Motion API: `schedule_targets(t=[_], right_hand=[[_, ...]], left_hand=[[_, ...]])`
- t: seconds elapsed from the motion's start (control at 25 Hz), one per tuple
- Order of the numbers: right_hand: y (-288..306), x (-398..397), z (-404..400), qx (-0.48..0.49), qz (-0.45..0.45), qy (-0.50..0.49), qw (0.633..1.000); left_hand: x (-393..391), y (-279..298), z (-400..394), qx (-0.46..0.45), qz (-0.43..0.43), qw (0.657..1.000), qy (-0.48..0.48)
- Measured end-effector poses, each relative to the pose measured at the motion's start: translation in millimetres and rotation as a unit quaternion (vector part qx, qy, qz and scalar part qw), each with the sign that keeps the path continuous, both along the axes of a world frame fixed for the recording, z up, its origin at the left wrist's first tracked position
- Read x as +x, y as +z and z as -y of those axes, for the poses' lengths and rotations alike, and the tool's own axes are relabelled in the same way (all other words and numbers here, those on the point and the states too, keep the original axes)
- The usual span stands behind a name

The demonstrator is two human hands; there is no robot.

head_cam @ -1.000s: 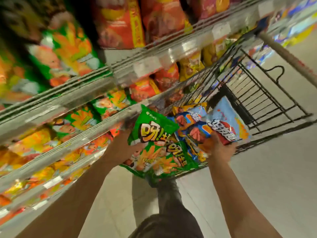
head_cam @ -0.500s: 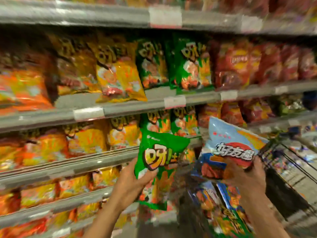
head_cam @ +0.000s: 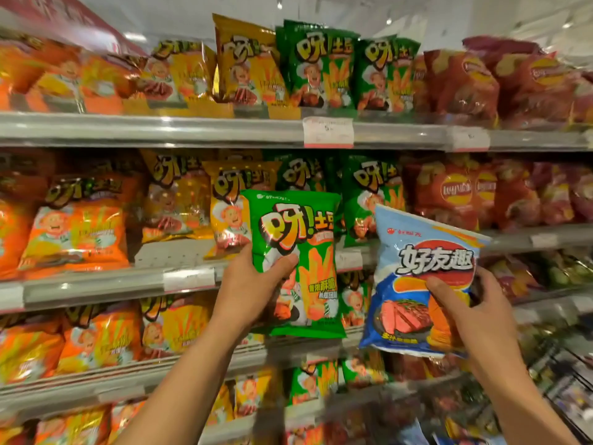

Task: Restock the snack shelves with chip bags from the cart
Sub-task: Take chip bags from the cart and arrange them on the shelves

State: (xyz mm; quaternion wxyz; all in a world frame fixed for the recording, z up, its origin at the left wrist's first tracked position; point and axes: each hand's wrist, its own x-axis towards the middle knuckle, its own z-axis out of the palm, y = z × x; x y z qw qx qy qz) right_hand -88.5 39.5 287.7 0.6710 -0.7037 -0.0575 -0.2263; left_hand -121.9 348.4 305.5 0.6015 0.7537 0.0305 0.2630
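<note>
The green bag (head_cam: 296,261) is held up in front of the middle shelf (head_cam: 96,284), gripped at its lower left edge by the left hand (head_cam: 253,284) with the thumb across its face, while the blue bag (head_cam: 420,284) sits just to its right, pinched by the right hand (head_cam: 471,300). Neither bag is on a shelf yet, so both still need placing. Matching green bags (head_cam: 369,200) stand right behind the green one, a likely slot; no blue row shows, and what remains in the cart (head_cam: 568,380) cannot be told.
</note>
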Motion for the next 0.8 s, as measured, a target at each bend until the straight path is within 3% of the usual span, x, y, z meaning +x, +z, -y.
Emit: schedule_targets(t=[0.32,0.72,0.8], right_hand=[[28,89,22,0.052,-0.021,0.087,0.995],[36,169,7,0.031,0.035,0.163,0.985],[34,180,3,0.039,0.034,0.169,0.984]], left_hand=[[112,59,14,-0.025,0.012,0.999,0.017],[185,65,21,-0.071,0.007,0.994,0.083],[187,54,23,-0.088,0.006,0.994,0.06]])
